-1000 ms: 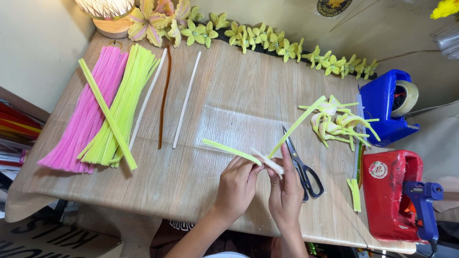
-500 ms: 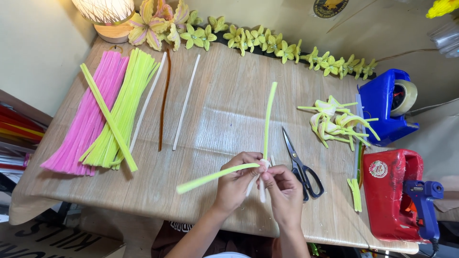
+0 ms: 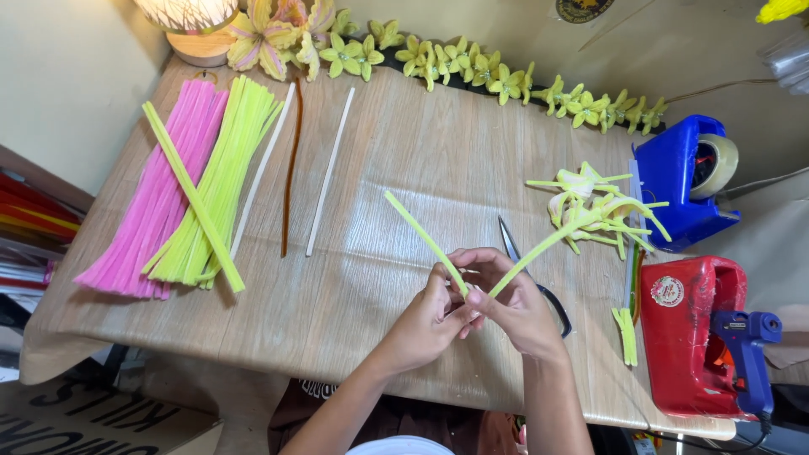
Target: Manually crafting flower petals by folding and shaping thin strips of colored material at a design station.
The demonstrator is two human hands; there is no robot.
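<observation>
Two bare hands meet over the near middle of a pale wood-grain tabletop [image 3: 404, 152] that fills most of the view. The left hand [image 3: 428, 318] and the right hand [image 3: 512, 305] are curled close together, fingertips touching, both pinched on the bend of a fuzzy lime-green pipe cleaner [image 3: 421, 236]. Its two arms rise from the fingers in a V, one slanting up to the left, the other up to the right toward a loose heap of bent lime-green and cream pipe-cleaner pieces [image 3: 594, 206].

Just behind the right hand lie steel scissors with black handles [image 3: 539, 274], partly hidden by it. On the left side of the table rest a thick bundle of pink pipe cleaners [image 3: 160, 202] and, touching it, a bundle of lime-green ones [image 3: 221, 181], with one green stem laid slantwise across both. Beside them lie a white stem, a brown stem [image 3: 291, 168] and another white stem [image 3: 330, 168], each apart from the next.

Along the far edge runs a row of small yellow-green handmade flowers [image 3: 506, 80], ending at a woven lamp base [image 3: 198, 38] in the corner by a cream wall. At the right sit a blue tape dispenser [image 3: 674, 190] and a red box [image 3: 687, 337] with a blue glue gun [image 3: 746, 354] leaning on it.
</observation>
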